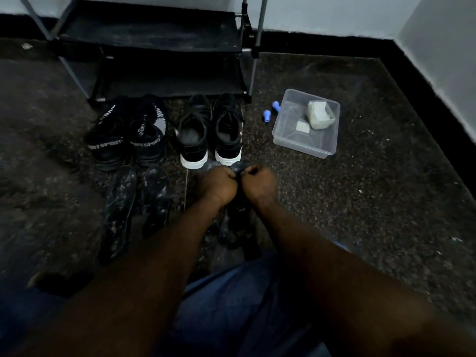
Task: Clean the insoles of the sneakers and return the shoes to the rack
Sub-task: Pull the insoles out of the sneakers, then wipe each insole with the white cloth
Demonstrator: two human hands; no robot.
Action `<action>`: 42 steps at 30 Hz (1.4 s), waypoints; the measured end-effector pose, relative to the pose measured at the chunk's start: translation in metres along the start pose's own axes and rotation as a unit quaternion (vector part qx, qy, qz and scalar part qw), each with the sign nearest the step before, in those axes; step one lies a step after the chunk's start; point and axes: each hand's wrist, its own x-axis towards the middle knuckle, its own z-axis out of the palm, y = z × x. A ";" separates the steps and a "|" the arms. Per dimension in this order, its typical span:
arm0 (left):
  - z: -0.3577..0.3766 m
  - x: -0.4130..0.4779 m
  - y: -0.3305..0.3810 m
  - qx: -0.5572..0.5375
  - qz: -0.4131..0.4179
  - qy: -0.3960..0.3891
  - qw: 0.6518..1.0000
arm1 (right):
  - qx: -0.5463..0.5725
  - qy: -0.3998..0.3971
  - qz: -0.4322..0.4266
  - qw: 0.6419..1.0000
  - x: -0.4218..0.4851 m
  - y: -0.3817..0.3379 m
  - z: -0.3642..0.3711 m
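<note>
My left hand point(219, 185) and my right hand point(258, 185) are both curled round the top end of a dark insole point(238, 217) that hangs down between them, just in front of a pair of black sneakers with white soles point(210, 132). A second pair of black sneakers marked SPORT point(128, 136) stands to the left. Two dusty dark insoles point(134, 204) lie on the floor in front of that pair. The black shoe rack point(154, 39) stands behind the shoes against the wall.
A clear plastic tub point(306, 143) holding a pale folded cloth point(320, 114) sits on the speckled floor at the right. A small blue object point(270, 110) lies beside the tub. My blue-clad legs fill the bottom of the view. Walls close the back and right.
</note>
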 end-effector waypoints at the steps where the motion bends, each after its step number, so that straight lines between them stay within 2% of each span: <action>1: 0.003 0.011 0.009 0.002 0.005 -0.004 1.000 | -0.009 0.008 -0.002 1.000 0.014 0.000 -0.007; 7: 0.039 0.074 0.055 -0.064 0.026 -0.057 0.996 | -0.154 0.053 -0.047 0.986 0.098 0.001 -0.061; 11: 0.065 0.112 0.079 -0.080 0.049 -0.086 0.992 | -0.185 0.056 -0.050 0.980 0.146 0.007 -0.081; 14: 0.079 0.129 0.094 -0.086 0.063 -0.087 0.991 | -0.196 0.025 -0.048 0.979 0.166 0.012 -0.083; 17: 0.085 0.135 0.107 -0.057 0.087 -0.071 0.992 | -0.251 -0.004 -0.051 0.967 0.175 0.022 -0.083; 21: 0.093 0.130 0.109 -0.047 0.090 -0.061 0.993 | -0.299 0.037 -0.053 0.952 0.165 0.041 -0.088; 26: 0.097 0.107 0.099 -0.005 0.099 -0.064 0.993 | -0.316 0.041 -0.027 0.947 0.120 0.062 -0.104; 28: 0.098 0.092 0.095 0.006 0.102 -0.075 0.992 | -0.335 0.023 -0.019 0.942 0.104 0.074 -0.112; 32: 0.101 0.060 0.088 0.044 0.123 -0.083 0.988 | -0.370 -0.092 0.023 0.924 0.079 0.091 -0.123; 34: 0.102 0.047 0.084 0.063 0.113 -0.077 0.989 | -0.369 -0.114 0.024 0.922 0.071 0.093 -0.128; 36: 0.102 0.040 0.083 0.079 0.099 -0.066 0.990 | -0.354 -0.069 -0.001 0.933 0.071 0.092 -0.134; 40: 0.102 0.037 0.083 0.097 0.097 -0.074 0.988 | -0.332 0.082 -0.044 0.939 0.091 0.075 -0.153; 42: 0.103 0.039 0.084 0.105 0.101 -0.084 0.986 | -0.330 0.100 -0.055 0.937 0.106 0.067 -0.159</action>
